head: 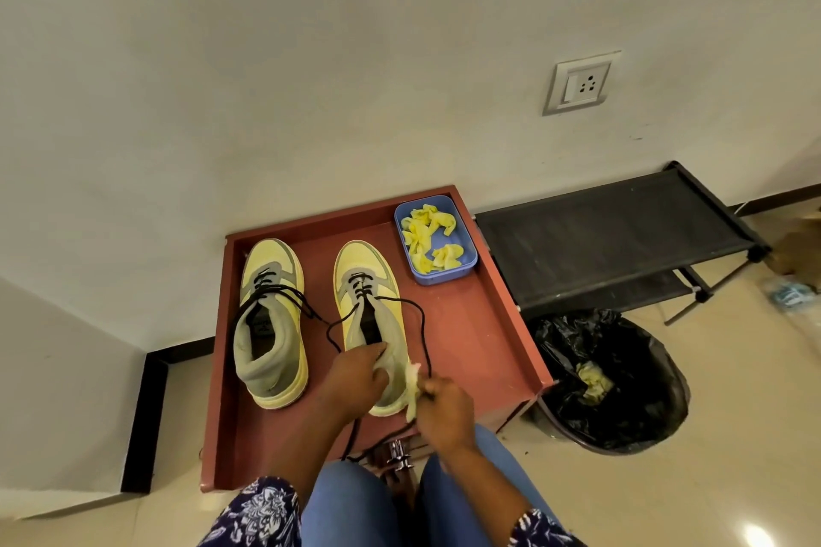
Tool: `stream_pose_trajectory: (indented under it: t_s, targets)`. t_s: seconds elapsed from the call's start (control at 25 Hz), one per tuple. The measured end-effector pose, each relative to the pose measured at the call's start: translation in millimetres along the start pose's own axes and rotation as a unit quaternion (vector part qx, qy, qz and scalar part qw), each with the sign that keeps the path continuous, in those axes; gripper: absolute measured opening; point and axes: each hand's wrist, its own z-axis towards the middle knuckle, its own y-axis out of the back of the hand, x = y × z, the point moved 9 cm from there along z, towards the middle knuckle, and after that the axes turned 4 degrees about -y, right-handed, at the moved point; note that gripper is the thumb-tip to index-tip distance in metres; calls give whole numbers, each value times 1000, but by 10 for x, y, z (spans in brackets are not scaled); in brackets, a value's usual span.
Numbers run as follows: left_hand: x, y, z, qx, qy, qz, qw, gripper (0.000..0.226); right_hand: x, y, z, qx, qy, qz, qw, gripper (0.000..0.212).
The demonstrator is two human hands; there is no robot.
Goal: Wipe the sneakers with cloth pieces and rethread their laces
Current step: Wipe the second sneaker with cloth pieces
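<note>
Two yellow and grey sneakers stand toes away from me on a red-brown tray table (480, 337). The left sneaker (272, 320) stands alone, its black lace loose. My left hand (355, 375) grips the heel collar of the right sneaker (368, 302). My right hand (444, 406) pinches a yellow cloth piece (413, 391) against that sneaker's heel side. The right sneaker's black lace (424, 333) trails loose over the tray and past its front edge.
A blue tub (466, 266) with several yellow cloth pieces sits at the tray's far right corner. To the right are a black rack (613, 235) and a black-lined bin (622, 382) with used cloth inside. The wall is directly behind the tray.
</note>
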Motion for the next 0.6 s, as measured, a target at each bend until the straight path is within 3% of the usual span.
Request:
stream_pose_trajectory:
  t_s: [0.08,0.2,0.36,0.48,0.6]
  targets:
    - [-32,-26,-25,43,-44,150,987,77,-188,232,97,-48,-81,96,991,40]
    - [-21,30,-25,68,-81,256,961,53,-254,354,95,-78,-125,136,980,40]
    - [0,36,20,95,-100,281,950,32,-115,118,-8,-39,-90,106,990,40]
    - [-2,27,16,71,-74,250,963,25,3,-194,-121,23,-54,105,993,42]
    - [-18,69,12,36,-53,214,975,28,83,-299,-239,-6,-3,17,1000,36]
